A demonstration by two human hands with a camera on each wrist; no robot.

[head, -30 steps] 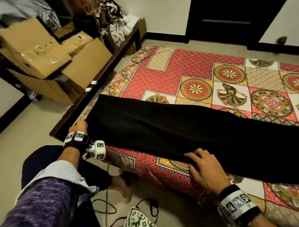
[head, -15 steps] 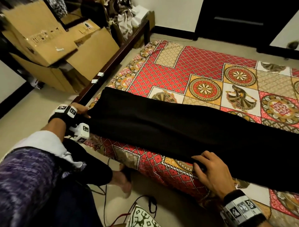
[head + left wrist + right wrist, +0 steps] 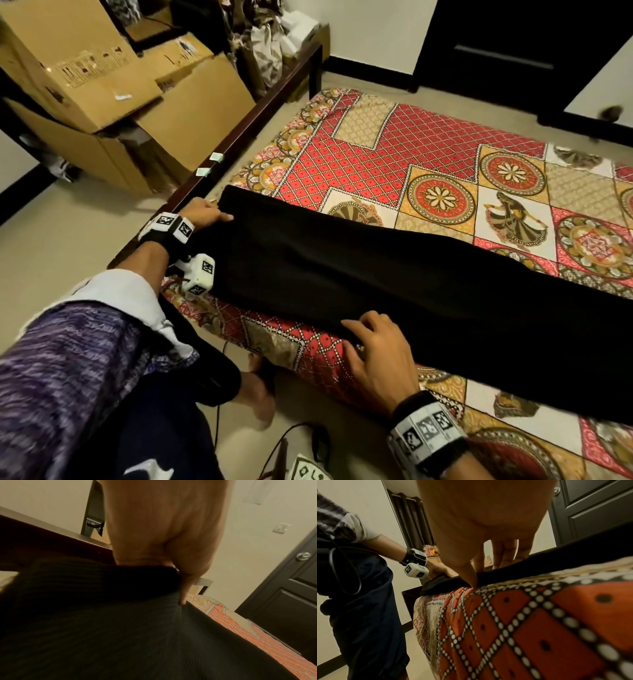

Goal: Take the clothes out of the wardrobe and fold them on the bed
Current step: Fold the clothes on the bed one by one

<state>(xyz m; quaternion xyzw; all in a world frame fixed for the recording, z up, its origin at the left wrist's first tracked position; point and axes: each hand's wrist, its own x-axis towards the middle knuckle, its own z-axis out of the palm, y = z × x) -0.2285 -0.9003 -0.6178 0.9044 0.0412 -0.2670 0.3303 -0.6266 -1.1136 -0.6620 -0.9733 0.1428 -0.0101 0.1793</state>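
From the head view, the left hand (image 3: 202, 215) is pinching the black ribbed garment (image 3: 394, 284), now further up its end edge; the right hand (image 3: 375, 353) is resting spread on the near hem, unmoved, so the garment is being squared on the bed (image 3: 376, 161). At the left wrist, thumb and fingers (image 3: 183, 596) are nipping the cloth beside the bed frame (image 3: 51, 536). At the right wrist, fingertips (image 3: 475, 580) are pressing the hem at the mattress edge, with open bedspread beyond.

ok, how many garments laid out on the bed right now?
1. A black garment lies lengthwise along the bed's near edge, left hand at its end, right hand on its near hem. It runs out of frame to the right, so others could be hidden there.
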